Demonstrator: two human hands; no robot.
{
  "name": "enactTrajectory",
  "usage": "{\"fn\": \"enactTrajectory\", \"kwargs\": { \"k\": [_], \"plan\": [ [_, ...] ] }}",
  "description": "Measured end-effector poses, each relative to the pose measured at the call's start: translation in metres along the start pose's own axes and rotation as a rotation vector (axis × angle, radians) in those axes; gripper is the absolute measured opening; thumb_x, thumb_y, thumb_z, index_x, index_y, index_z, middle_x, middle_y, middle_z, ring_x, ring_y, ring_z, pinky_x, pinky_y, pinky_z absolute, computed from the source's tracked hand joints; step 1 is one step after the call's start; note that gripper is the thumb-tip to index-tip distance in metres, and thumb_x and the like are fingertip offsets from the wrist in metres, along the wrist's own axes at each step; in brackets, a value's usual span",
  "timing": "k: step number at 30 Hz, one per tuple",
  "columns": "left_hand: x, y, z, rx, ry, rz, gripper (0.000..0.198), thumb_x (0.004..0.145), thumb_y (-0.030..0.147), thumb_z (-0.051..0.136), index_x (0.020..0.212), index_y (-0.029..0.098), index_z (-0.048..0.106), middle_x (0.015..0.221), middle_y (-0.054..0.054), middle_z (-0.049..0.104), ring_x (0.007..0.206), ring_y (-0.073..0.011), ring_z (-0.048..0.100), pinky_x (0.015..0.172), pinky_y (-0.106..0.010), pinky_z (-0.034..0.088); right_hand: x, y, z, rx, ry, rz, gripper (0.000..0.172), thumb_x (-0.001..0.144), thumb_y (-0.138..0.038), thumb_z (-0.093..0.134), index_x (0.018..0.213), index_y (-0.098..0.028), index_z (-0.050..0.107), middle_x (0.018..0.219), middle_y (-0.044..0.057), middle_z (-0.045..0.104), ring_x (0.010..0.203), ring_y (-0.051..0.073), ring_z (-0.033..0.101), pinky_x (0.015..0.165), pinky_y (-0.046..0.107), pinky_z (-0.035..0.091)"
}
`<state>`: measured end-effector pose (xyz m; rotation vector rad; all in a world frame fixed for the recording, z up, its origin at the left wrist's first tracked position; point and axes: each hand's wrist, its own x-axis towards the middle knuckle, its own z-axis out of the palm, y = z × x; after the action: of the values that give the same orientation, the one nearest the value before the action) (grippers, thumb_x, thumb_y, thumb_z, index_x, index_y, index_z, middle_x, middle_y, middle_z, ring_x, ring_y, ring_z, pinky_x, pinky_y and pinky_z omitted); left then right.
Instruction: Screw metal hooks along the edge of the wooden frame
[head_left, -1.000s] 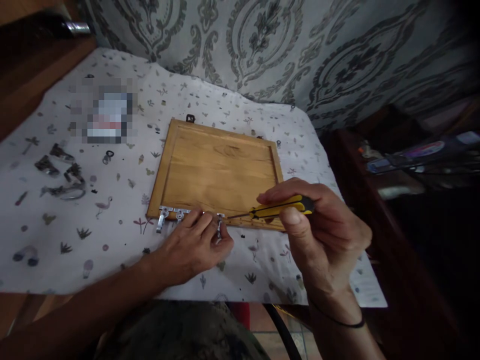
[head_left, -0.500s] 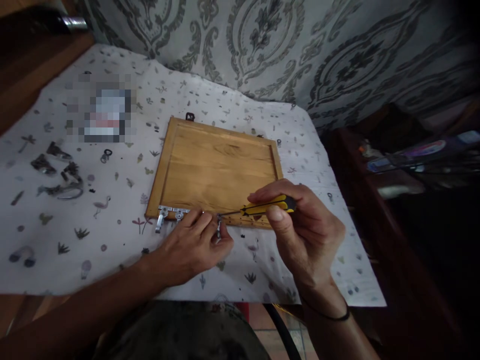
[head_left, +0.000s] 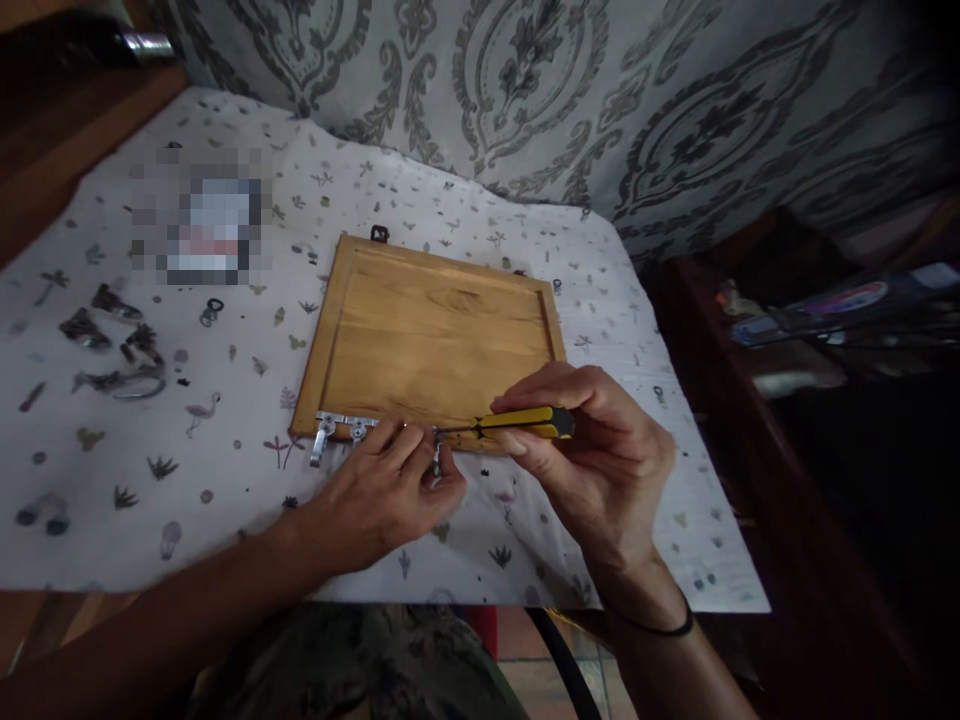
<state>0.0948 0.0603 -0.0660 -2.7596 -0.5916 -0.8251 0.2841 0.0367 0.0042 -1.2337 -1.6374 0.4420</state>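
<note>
A wooden panel with a raised frame [head_left: 439, 335] lies flat on a patterned white cloth. Along its near edge runs a metal hook rail [head_left: 341, 424]. My left hand [head_left: 386, 490] rests on the cloth with its fingers pinched on the right part of the rail. My right hand [head_left: 592, 455] is closed round a yellow-and-black screwdriver [head_left: 517, 423], held nearly level. The screwdriver's tip meets the rail just beside my left fingertips.
Loose metal hooks and fittings [head_left: 120, 350] lie on the cloth at the left, with a small ring [head_left: 212, 311] nearby. A blurred patch [head_left: 202, 225] sits behind them. A patterned curtain [head_left: 525, 90] hangs at the back. Dark furniture [head_left: 810, 330] with clutter stands to the right.
My right hand has moved left and lowered, bringing the screwdriver tip onto the rail and levelling the handle. My left hand has stayed put.
</note>
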Motion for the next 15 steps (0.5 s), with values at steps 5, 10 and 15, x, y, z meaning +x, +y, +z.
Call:
{"fn": "enactTrajectory", "kwargs": {
  "k": [5,10,15],
  "plan": [
    [-0.002,0.000,0.000,0.001,0.005,0.003,0.015,0.093,0.005,0.052,0.102,0.013,0.062,0.091,-0.011,0.072,0.083,-0.0234,0.063,0.079,-0.040,0.052,0.003,-0.008,-0.004,0.097,-0.096,0.090,0.014,0.089,-0.032,0.077,0.099,-0.024,0.071,0.092,0.001,0.074,0.083,0.016,0.072,0.073,0.028,0.059],
    [-0.001,-0.001,-0.001,-0.024,-0.007,0.014,0.016,0.093,0.005,0.052,0.104,0.011,0.062,0.092,-0.013,0.072,0.083,-0.0244,0.063,0.079,-0.040,0.051,0.002,-0.012,-0.011,0.098,-0.199,0.139,0.018,0.095,-0.034,0.070,0.110,-0.025,0.074,0.102,0.003,0.078,0.085,0.018,0.074,0.071,0.029,0.061],
    [-0.001,-0.001,-0.001,-0.011,-0.007,0.012,0.014,0.094,0.006,0.054,0.104,0.012,0.062,0.095,-0.013,0.073,0.083,-0.0237,0.063,0.080,-0.040,0.051,0.000,0.000,-0.006,-0.029,-0.018,-0.001,0.011,0.085,-0.025,0.081,0.090,-0.024,0.072,0.083,-0.001,0.075,0.070,0.014,0.069,0.063,0.027,0.055]
  ]
}}
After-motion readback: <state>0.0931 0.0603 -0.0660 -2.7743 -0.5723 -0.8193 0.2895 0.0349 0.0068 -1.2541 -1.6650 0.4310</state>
